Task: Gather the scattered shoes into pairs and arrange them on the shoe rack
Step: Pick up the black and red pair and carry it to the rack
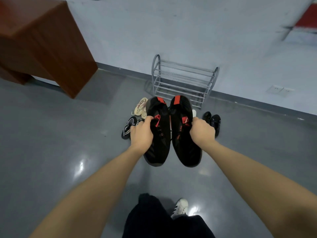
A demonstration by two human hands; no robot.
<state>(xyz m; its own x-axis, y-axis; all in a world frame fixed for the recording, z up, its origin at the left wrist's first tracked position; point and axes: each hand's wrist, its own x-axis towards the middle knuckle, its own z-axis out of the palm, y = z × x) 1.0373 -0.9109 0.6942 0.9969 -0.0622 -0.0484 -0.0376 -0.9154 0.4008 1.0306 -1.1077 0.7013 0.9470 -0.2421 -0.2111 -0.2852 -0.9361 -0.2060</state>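
Two black-and-red sneakers, held up side by side above the floor (60, 134), toes toward the camera. Left hand (141, 133) grips the left sneaker (158, 134) at its collar, fingers curled over the edge. Right hand (202, 130) grips the right sneaker (184, 133) the same way. The two nearly touch along their inner sides.

Beyond them, one metal rack (183, 81) stands against the wall, tiers bare.

On the floor in front of the rack: two beige sandals (140, 107), lying together at left; one black-and-white shoe (127, 127) just left of the left hand, a second partly hidden behind that hand; two black shoes (212, 120) side by side at right. A small white shape shows past the right sneaker, too hidden to identify.

Far left, one brown cabinet (39, 43). Bottom of view: dark trousers, one white shoe (180, 207) on the person's foot.
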